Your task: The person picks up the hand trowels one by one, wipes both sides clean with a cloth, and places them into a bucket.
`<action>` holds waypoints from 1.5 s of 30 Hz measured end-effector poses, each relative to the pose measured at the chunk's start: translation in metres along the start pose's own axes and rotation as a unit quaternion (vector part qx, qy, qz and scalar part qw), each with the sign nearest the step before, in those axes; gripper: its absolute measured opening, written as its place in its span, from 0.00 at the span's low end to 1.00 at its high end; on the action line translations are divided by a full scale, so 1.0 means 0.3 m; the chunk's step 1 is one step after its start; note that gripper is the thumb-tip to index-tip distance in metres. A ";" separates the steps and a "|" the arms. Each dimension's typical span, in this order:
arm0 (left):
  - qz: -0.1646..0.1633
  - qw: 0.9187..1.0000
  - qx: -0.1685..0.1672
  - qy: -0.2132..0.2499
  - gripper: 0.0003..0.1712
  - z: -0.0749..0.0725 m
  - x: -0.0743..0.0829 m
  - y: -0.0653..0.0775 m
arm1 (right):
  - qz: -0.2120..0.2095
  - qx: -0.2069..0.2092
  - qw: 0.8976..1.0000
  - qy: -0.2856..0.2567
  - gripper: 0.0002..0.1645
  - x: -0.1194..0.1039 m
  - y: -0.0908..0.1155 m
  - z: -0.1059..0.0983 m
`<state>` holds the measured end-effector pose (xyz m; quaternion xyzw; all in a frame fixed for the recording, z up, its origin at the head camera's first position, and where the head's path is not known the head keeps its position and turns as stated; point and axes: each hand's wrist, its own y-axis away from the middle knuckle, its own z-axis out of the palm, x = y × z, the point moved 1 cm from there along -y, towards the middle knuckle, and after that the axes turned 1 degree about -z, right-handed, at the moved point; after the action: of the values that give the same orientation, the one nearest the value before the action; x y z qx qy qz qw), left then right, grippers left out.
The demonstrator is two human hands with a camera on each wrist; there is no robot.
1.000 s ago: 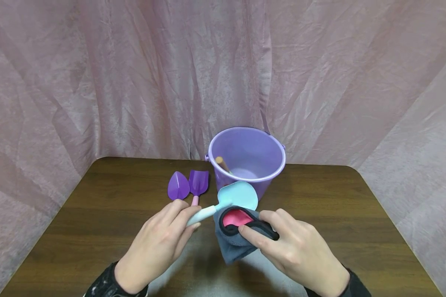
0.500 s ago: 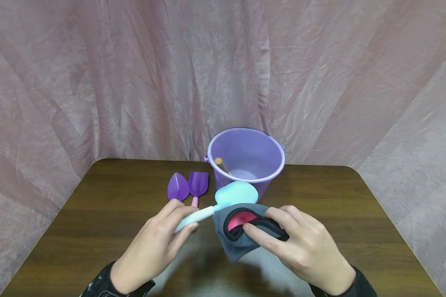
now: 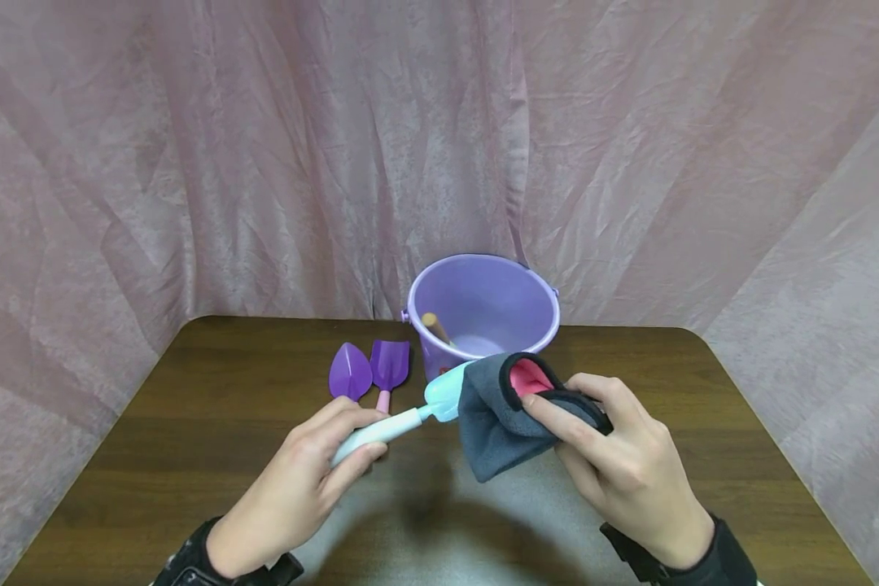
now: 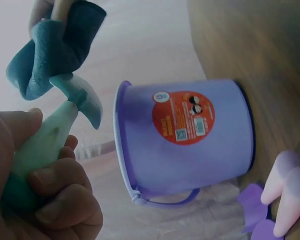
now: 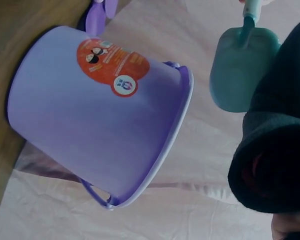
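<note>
My left hand (image 3: 293,484) grips the white handle of a light blue toy shovel (image 3: 443,392), its blade pointing up and right. My right hand (image 3: 640,464) pinches a folded grey cloth (image 3: 494,431) with black edging and a pink inner side. In the head view the cloth overlaps the right part of the blade, which is hidden behind it. The right wrist view shows the shovel blade (image 5: 242,70) with the cloth (image 5: 275,125) along its side. Both things are held up above the table, in front of the purple bucket (image 3: 483,293).
Inside the bucket leans a stick with a tan end (image 3: 435,325). Left of it on the wooden table (image 3: 212,407) lie two purple toy shovels, one pointed (image 3: 350,372) and one square-ended (image 3: 391,364), with pink handles. A pinkish curtain (image 3: 337,163) hangs behind the table.
The cloth and my right hand have moved right and up, and the cloth now covers much of the blade. My left hand has shifted slightly left and down with the shovel.
</note>
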<state>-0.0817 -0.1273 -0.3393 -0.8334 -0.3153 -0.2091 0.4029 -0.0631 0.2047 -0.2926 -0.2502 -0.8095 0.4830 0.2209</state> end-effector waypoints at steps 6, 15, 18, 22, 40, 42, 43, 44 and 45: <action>-0.023 1.000 -0.009 0.015 0.17 -0.009 0.009 -0.002 | 0.048 0.020 0.998 0.019 0.20 0.015 0.017 -0.004; -0.023 0.999 -0.009 0.042 0.20 -0.013 0.008 0.001 | 0.086 0.021 0.996 0.030 0.21 0.028 0.020 -0.004; -0.026 0.998 -0.009 0.050 0.20 -0.013 0.007 0.002 | 0.101 0.017 0.994 0.037 0.20 0.034 0.025 -0.006; -0.036 0.998 -0.009 0.059 0.20 -0.015 0.006 0.002 | 0.114 0.017 0.992 0.045 0.20 0.041 0.031 -0.007; -0.057 0.993 -0.014 0.101 0.19 -0.018 0.011 0.000 | 0.098 -0.006 0.991 0.093 0.22 0.038 0.040 -0.003; -0.063 0.992 -0.017 0.105 0.19 -0.019 0.012 0.000 | 0.092 -0.009 0.991 0.092 0.23 0.034 0.039 -0.001; -0.064 0.992 -0.017 0.106 0.19 -0.019 0.012 0.000 | 0.089 -0.010 0.992 0.092 0.22 0.032 0.038 0.001; -0.066 0.992 -0.018 0.107 0.19 -0.019 0.013 0.000 | 0.086 -0.010 0.992 0.092 0.22 0.031 0.038 0.002; -0.069 0.992 -0.019 0.109 0.18 -0.019 0.013 0.000 | 0.083 -0.009 0.992 0.091 0.22 0.029 0.037 0.005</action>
<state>-0.0794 -0.1304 -0.3336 -0.7893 -0.3222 -0.3315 0.4041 -0.0686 0.2137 -0.3020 -0.3619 -0.7664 0.4679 0.2507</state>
